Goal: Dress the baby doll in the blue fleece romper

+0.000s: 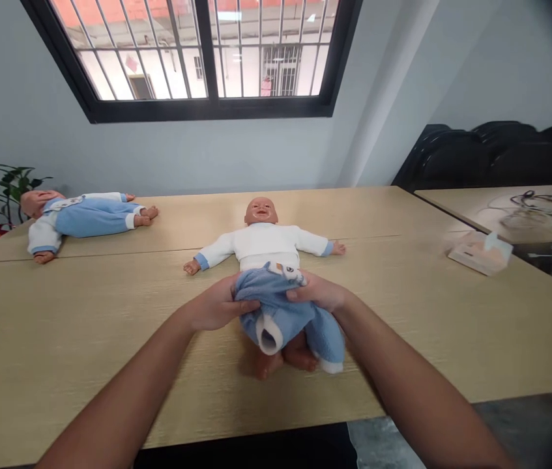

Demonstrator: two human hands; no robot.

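Two dolls (266, 242) (97, 217), two hands (217, 306) (322, 291), one held garment (276, 305), one tissue box (478, 253), one window (212, 107)

The pale wooden table (427, 326) I watched remotely held a white-topped doll (266, 244) on its back near the middle, another doll (94, 218) at far left, and a tissue box (478, 255) near the right edge.

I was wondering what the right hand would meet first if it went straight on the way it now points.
Past the blue garment it holds, the right hand would probably meet the white top first, though depth is unclear.
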